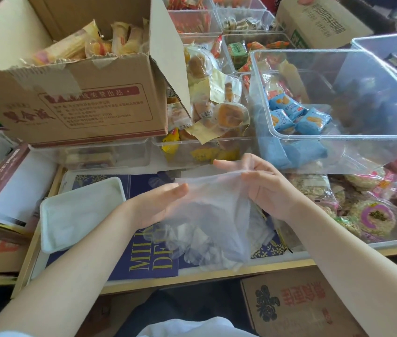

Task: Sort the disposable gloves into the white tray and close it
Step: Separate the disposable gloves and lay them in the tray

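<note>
Right hand point(263, 188) pinches the top edge of a clear disposable glove point(214, 215) between thumb and curled fingers point(226, 164), holding it up over the counter point(204, 276). Left hand point(161, 205) lies against the glove's left side, fingers straight and together. White tray point(78, 212) sits open on the counter just left of the left wrist; more loose gloves point(197, 244) heaped under the held one.

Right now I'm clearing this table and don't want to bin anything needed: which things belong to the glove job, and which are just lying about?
Job: disposable gloves, white tray, left hand, right hand.

Lying about: cardboard snack box, clear bin of blue packets, rice cakes, navy book.
</note>
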